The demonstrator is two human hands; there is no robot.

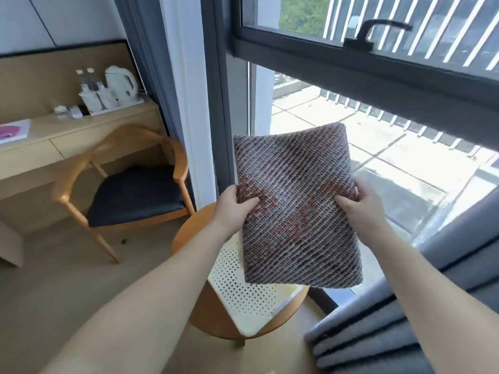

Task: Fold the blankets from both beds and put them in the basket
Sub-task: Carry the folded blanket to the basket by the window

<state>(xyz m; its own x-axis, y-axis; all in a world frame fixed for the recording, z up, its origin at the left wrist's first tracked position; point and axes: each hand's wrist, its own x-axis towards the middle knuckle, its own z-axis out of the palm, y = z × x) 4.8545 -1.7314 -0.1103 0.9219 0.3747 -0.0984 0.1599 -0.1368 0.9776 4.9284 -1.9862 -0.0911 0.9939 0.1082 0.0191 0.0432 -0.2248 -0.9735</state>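
A folded knitted blanket point(294, 211), grey and brown with reddish patches, is held flat in the air in front of the window. My left hand point(235, 205) grips its left edge and my right hand point(359, 209) grips its right edge. Directly below the blanket sits a cream perforated basket point(240, 290) on a small round wooden table point(205, 317). The blanket covers much of the basket's opening, so its inside is mostly hidden.
A wooden armchair point(127, 190) with a dark seat stands to the left by a desk point(54, 141) carrying a kettle point(120, 86) and bottles. A large window point(378, 157) fills the right. Grey curtain folds point(378, 333) hang at lower right.
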